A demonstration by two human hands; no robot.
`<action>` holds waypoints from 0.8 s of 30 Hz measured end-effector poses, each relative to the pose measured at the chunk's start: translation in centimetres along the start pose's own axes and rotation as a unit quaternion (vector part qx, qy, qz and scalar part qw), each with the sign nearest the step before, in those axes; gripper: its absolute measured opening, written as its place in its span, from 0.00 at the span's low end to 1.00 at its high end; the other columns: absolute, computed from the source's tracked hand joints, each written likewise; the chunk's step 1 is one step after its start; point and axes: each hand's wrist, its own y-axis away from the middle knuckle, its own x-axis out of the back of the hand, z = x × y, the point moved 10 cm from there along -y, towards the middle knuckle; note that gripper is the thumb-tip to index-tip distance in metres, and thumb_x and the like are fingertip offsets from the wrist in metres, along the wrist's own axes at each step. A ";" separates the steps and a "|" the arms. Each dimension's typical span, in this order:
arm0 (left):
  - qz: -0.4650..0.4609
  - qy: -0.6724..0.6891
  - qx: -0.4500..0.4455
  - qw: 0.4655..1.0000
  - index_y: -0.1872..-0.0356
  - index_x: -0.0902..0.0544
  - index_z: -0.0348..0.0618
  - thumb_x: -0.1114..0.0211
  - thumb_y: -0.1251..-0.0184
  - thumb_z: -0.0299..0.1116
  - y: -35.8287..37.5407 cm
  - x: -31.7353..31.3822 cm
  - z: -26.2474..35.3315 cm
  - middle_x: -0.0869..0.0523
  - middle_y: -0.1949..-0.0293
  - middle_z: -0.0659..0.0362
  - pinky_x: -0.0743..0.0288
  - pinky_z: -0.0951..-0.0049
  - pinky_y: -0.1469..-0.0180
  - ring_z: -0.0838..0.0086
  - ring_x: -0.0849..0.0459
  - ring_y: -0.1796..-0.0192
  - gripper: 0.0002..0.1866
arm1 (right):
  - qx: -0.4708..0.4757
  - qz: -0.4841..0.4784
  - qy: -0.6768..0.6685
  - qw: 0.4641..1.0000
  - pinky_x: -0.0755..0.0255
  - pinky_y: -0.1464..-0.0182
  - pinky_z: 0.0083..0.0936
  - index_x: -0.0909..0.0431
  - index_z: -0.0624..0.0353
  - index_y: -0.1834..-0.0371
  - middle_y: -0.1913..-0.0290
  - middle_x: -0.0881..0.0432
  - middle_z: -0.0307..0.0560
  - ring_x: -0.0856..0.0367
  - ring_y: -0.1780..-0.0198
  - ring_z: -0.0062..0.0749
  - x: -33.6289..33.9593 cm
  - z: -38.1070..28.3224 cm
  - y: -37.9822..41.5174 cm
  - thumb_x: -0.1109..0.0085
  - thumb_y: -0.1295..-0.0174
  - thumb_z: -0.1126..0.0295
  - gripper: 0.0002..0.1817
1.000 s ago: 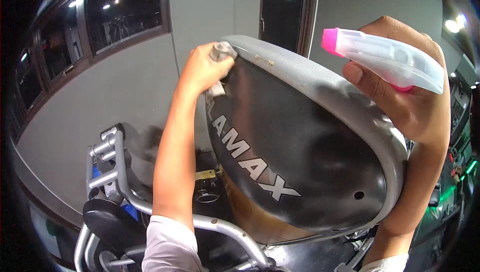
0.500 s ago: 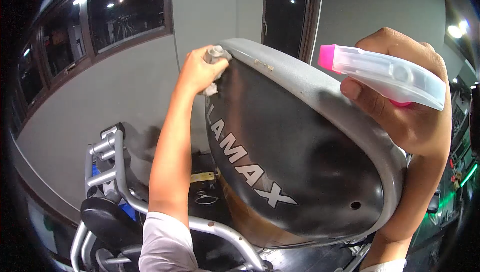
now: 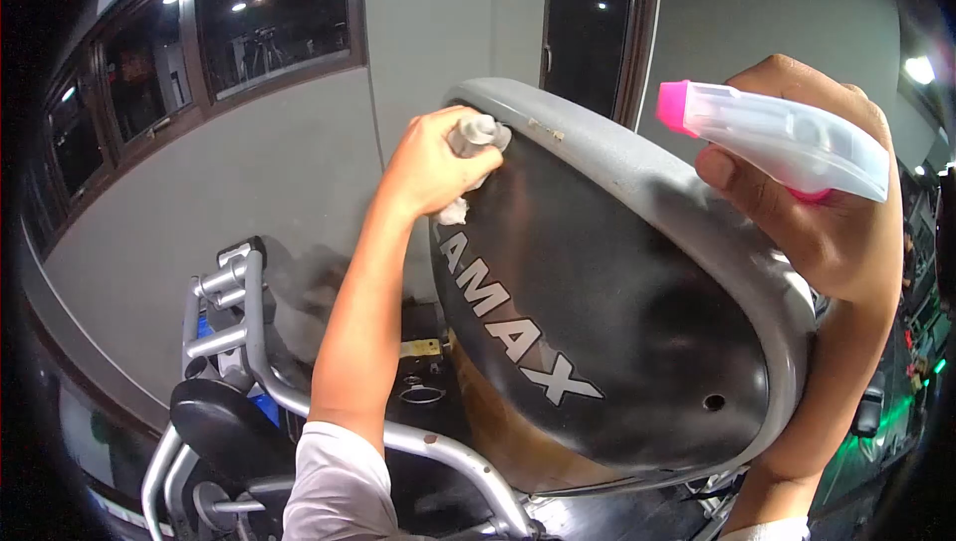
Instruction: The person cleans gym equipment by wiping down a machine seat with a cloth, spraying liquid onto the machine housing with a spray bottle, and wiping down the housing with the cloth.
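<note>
Left hand (image 3: 433, 168), forearm reaching up and forward, fingers closed around a crumpled pale cloth (image 3: 476, 133) at the upper left end of a black panel (image 3: 617, 292); right hand (image 3: 812, 232), raised, wrapped around a translucent spray bottle (image 3: 787, 138), pink nozzle (image 3: 675, 107) pointing left. Cloth and bottle partly hidden by the hands, panel lettering legible only as "AMAX", both sleeves cut off at bottom. Grey rim (image 3: 597, 153) bounding the panel above and right; open room over its face between the hands.
</note>
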 end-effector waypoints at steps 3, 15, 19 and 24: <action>0.012 0.025 0.075 0.997 0.59 0.11 0.38 0.27 0.44 0.33 -1.3 0.1 -2.1 0.11 0.71 0.61 0.20 0.71 0.62 0.79 0.15 0.69 0.13 | 0.008 -0.005 -0.006 1.000 0.27 0.66 0.22 0.15 0.65 0.62 0.70 0.14 0.44 0.17 0.71 0.29 -0.1 -0.3 0.1 0.26 0.40 0.70 0.10; -0.073 0.118 0.047 0.989 0.57 0.13 0.37 0.25 0.47 0.30 3.1 -2.6 5.7 0.10 0.65 0.58 0.19 0.65 0.60 0.73 0.12 0.66 0.15 | -0.033 0.055 0.063 0.996 0.27 0.63 0.22 0.14 0.64 0.60 0.68 0.15 0.41 0.18 0.67 0.24 0.3 1.3 1.1 0.26 0.38 0.69 0.10; -0.012 0.008 -0.135 0.991 0.59 0.13 0.37 0.27 0.46 0.26 4.3 -2.6 10.2 0.11 0.63 0.60 0.19 0.69 0.56 0.72 0.12 0.61 0.13 | -0.050 0.034 -0.025 0.998 0.28 0.63 0.22 0.14 0.64 0.60 0.69 0.16 0.40 0.20 0.67 0.22 -0.1 0.1 0.7 0.25 0.38 0.68 0.11; 0.034 -0.005 0.086 0.996 0.61 0.12 0.37 0.28 0.46 0.34 2.1 -1.5 4.9 0.11 0.73 0.58 0.20 0.69 0.61 0.75 0.13 0.70 0.14 | -0.076 0.000 -0.072 0.995 0.28 0.65 0.22 0.14 0.64 0.61 0.71 0.17 0.39 0.22 0.69 0.20 0.1 0.9 0.6 0.26 0.37 0.66 0.12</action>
